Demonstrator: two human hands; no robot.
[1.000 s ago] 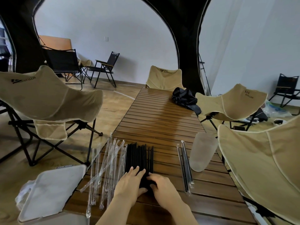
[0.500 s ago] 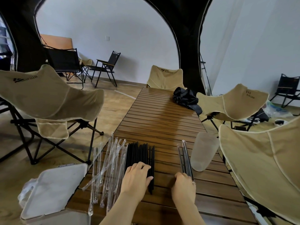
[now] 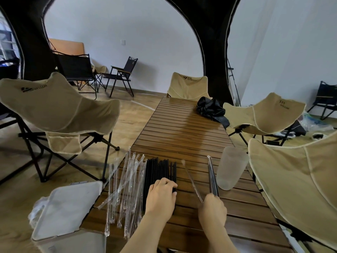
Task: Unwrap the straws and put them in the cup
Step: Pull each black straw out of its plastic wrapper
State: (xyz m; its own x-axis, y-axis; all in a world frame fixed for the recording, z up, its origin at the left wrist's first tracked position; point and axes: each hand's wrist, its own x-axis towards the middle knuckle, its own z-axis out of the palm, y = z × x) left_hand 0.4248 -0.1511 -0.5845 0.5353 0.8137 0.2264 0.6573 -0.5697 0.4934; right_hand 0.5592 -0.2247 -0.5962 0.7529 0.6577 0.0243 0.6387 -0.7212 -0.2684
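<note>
A row of bare black straws (image 3: pixel 160 170) lies on the slatted wooden table (image 3: pixel 182 136). My left hand (image 3: pixel 161 197) rests on their near ends, fingers curled over them. Empty clear wrappers (image 3: pixel 127 189) are spread to the left of the black straws. My right hand (image 3: pixel 212 209) pinches one wrapped straw (image 3: pixel 191 178) and holds it slanted above the table. A small bundle of wrapped straws (image 3: pixel 212 175) lies just right of it. The frosted plastic cup (image 3: pixel 230 168) stands at the table's right edge, with no straws visible in it.
A white lidded bin (image 3: pixel 67 210) stands off the table's near left corner. A black bag (image 3: pixel 210 110) lies on the far right of the table. Beige folding chairs (image 3: pixel 60 108) ring the table, one (image 3: pixel 295 183) close by the cup.
My right hand left the black straws, went right to the wrapped bundle and lifted one wrapped straw off it. My left hand stayed on the black straws.
</note>
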